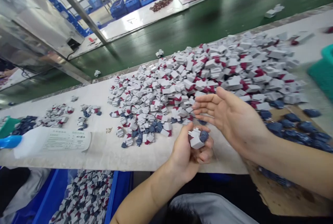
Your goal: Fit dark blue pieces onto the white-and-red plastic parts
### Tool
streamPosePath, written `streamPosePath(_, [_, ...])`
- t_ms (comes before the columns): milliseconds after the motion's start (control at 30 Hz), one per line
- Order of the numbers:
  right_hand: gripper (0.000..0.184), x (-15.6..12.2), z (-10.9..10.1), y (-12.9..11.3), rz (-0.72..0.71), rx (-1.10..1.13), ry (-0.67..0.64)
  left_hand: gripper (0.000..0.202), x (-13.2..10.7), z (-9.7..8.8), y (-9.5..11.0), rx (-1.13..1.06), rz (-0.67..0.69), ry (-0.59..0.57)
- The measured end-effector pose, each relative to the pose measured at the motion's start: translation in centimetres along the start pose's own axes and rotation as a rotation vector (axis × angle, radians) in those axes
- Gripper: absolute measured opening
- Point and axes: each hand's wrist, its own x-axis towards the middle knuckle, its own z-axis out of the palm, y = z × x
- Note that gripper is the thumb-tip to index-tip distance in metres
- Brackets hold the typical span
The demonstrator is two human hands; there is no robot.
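Above table (104, 154), left hand (188, 156) clasps small parts (197, 142), right hand (230, 116) splayed.

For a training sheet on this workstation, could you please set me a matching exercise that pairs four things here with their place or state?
Things
1. left hand
2. right hand
3. blue bin
4. white bottle

Place or state
A. lying on its side towards the left of the table
B. open, beside the big pile
C. below the table's near edge, holding many parts
D. closed around a white part and a dark blue part

Pairs: 1-D, 2-B, 3-C, 4-A
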Motion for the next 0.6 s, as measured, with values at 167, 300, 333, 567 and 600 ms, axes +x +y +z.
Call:
streamPosePath(167, [0.036,1.2,3.0,0.0,0.001,-0.164,-0.009,0.030,-2.2,-2.4,2.3,-0.283,0.028,-0.093])
streamPosePath(300, [0.021,1.6,6.5,-1.0,-0.015,-0.320,-0.030,0.031,-4.2,-5.6,4.0,-0.233,0.193,-0.106])
streamPosePath(333, [0.023,2.2,7.8,-1.7,-0.069,-0.377,-0.072,0.035,-4.7,-6.6,4.7,-0.181,0.295,-0.071])
streamPosePath(567, [0.028,14.2,27.3,-5.5,-0.885,-1.524,-0.502,0.036,-6.7,-13.6,9.7,-0.074,1.014,0.769])
streamPosePath(600, [0.024,16.5,31.2,-5.0,-0.911,-1.594,-0.543,0.034,-6.7,-14.2,9.7,-0.074,1.029,0.848])
